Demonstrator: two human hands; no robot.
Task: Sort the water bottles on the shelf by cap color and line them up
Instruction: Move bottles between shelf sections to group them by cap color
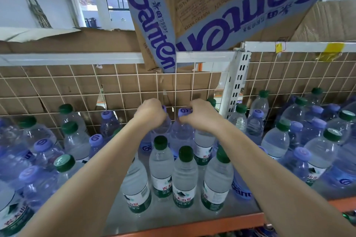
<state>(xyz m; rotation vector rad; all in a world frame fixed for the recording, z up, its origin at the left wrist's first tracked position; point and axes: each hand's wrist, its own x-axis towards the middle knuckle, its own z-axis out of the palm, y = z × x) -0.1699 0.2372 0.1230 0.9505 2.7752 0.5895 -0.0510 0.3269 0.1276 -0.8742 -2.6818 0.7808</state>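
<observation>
The left hand [151, 112] curls over the neck of a clear plastic water bottle with a purple cap [162, 121] at the back of the shelf; its cap is mostly hidden under the fingers. The right hand [202, 115] pinches the neck of a second purple-capped clear bottle [183, 127] just beside the first, thumb and fingers closed below the cap. Both forearms reach straight forward over the nearer rows, wrists bent down, hands side by side and near the white wire mesh back panel [77, 86].

The bottles look full, so each should be fairly heavy for its size, with thin walls that give under a squeeze; the stiff neck ring under the cap is the sound place to take hold, as both hands do now.

In front stand green-capped clear bottles with green labels [185, 175] in a loose row on the grey metal shelf [123, 215]. Mixed purple and green caps crowd both sides. A torn brown-and-blue cardboard carton [192, 15] hangs above.
</observation>
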